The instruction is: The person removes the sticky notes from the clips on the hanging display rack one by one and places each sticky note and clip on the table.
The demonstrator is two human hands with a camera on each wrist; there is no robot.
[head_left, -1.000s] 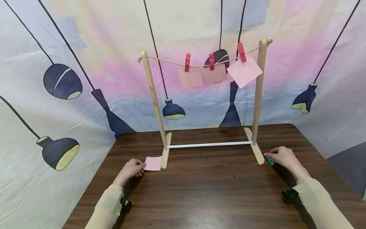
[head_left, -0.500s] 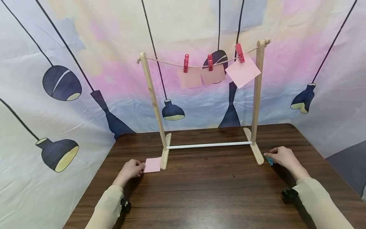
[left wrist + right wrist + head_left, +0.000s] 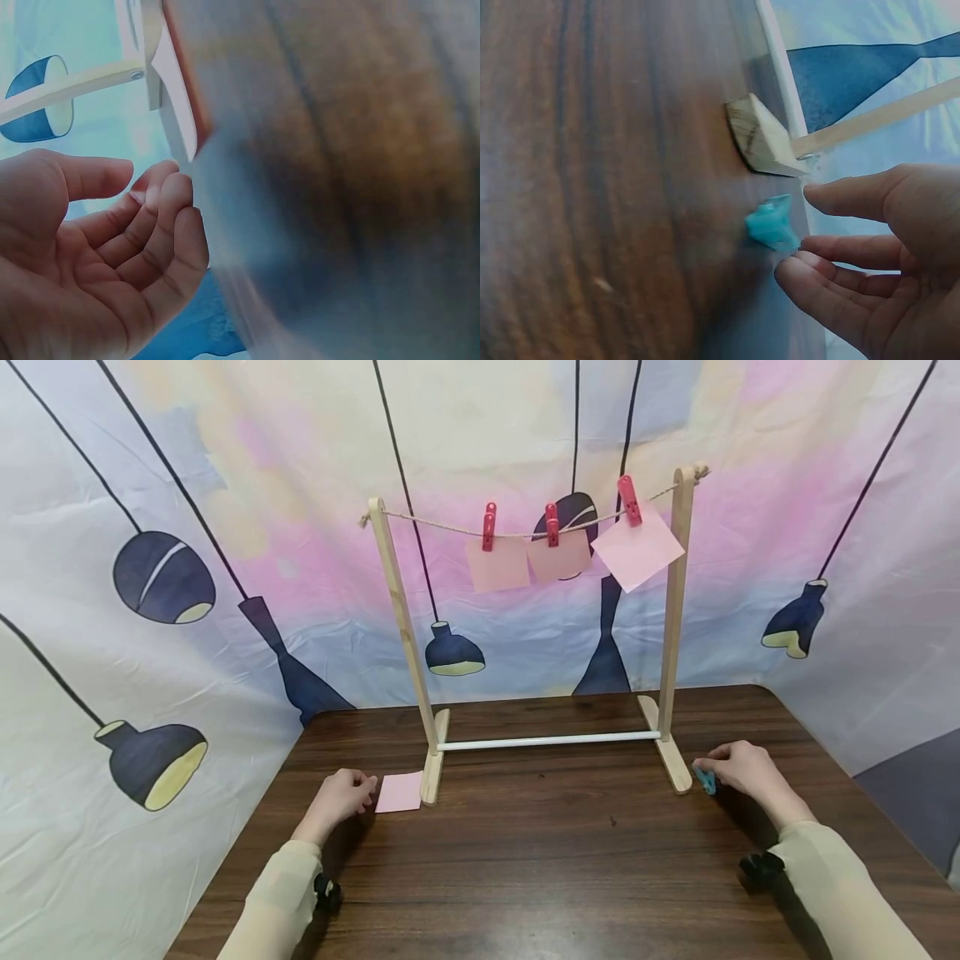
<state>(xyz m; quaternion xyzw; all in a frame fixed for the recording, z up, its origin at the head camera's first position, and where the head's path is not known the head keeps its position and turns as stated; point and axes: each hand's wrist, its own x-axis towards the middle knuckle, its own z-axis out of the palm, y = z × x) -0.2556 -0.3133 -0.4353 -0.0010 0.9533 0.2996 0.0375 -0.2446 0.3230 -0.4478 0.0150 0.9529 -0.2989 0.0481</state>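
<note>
A pink paper note [image 3: 399,792] lies flat on the table beside the left foot of the wooden stand. My left hand [image 3: 341,797] hovers just left of it; in the left wrist view its fingers are loosely bent, with a gap to the thumb and nothing held. By the stand's right foot, a teal clothespin [image 3: 771,223] rests on the table. My right hand [image 3: 885,255] is right at it, thumb and fingers spread apart; whether a fingertip touches the clothespin I cannot tell.
The wooden stand [image 3: 677,610] carries a rope between its posts. Three pink notes hang there from red clothespins [image 3: 489,529]. A white bar [image 3: 547,741] joins the feet low down. Behind the brown table [image 3: 525,860] hangs a cloth printed with lamps.
My left hand has come off the pink note's edge, moving slightly up and left. The right hand has risen a little, and its fingers have parted at the teal clothespin.
</note>
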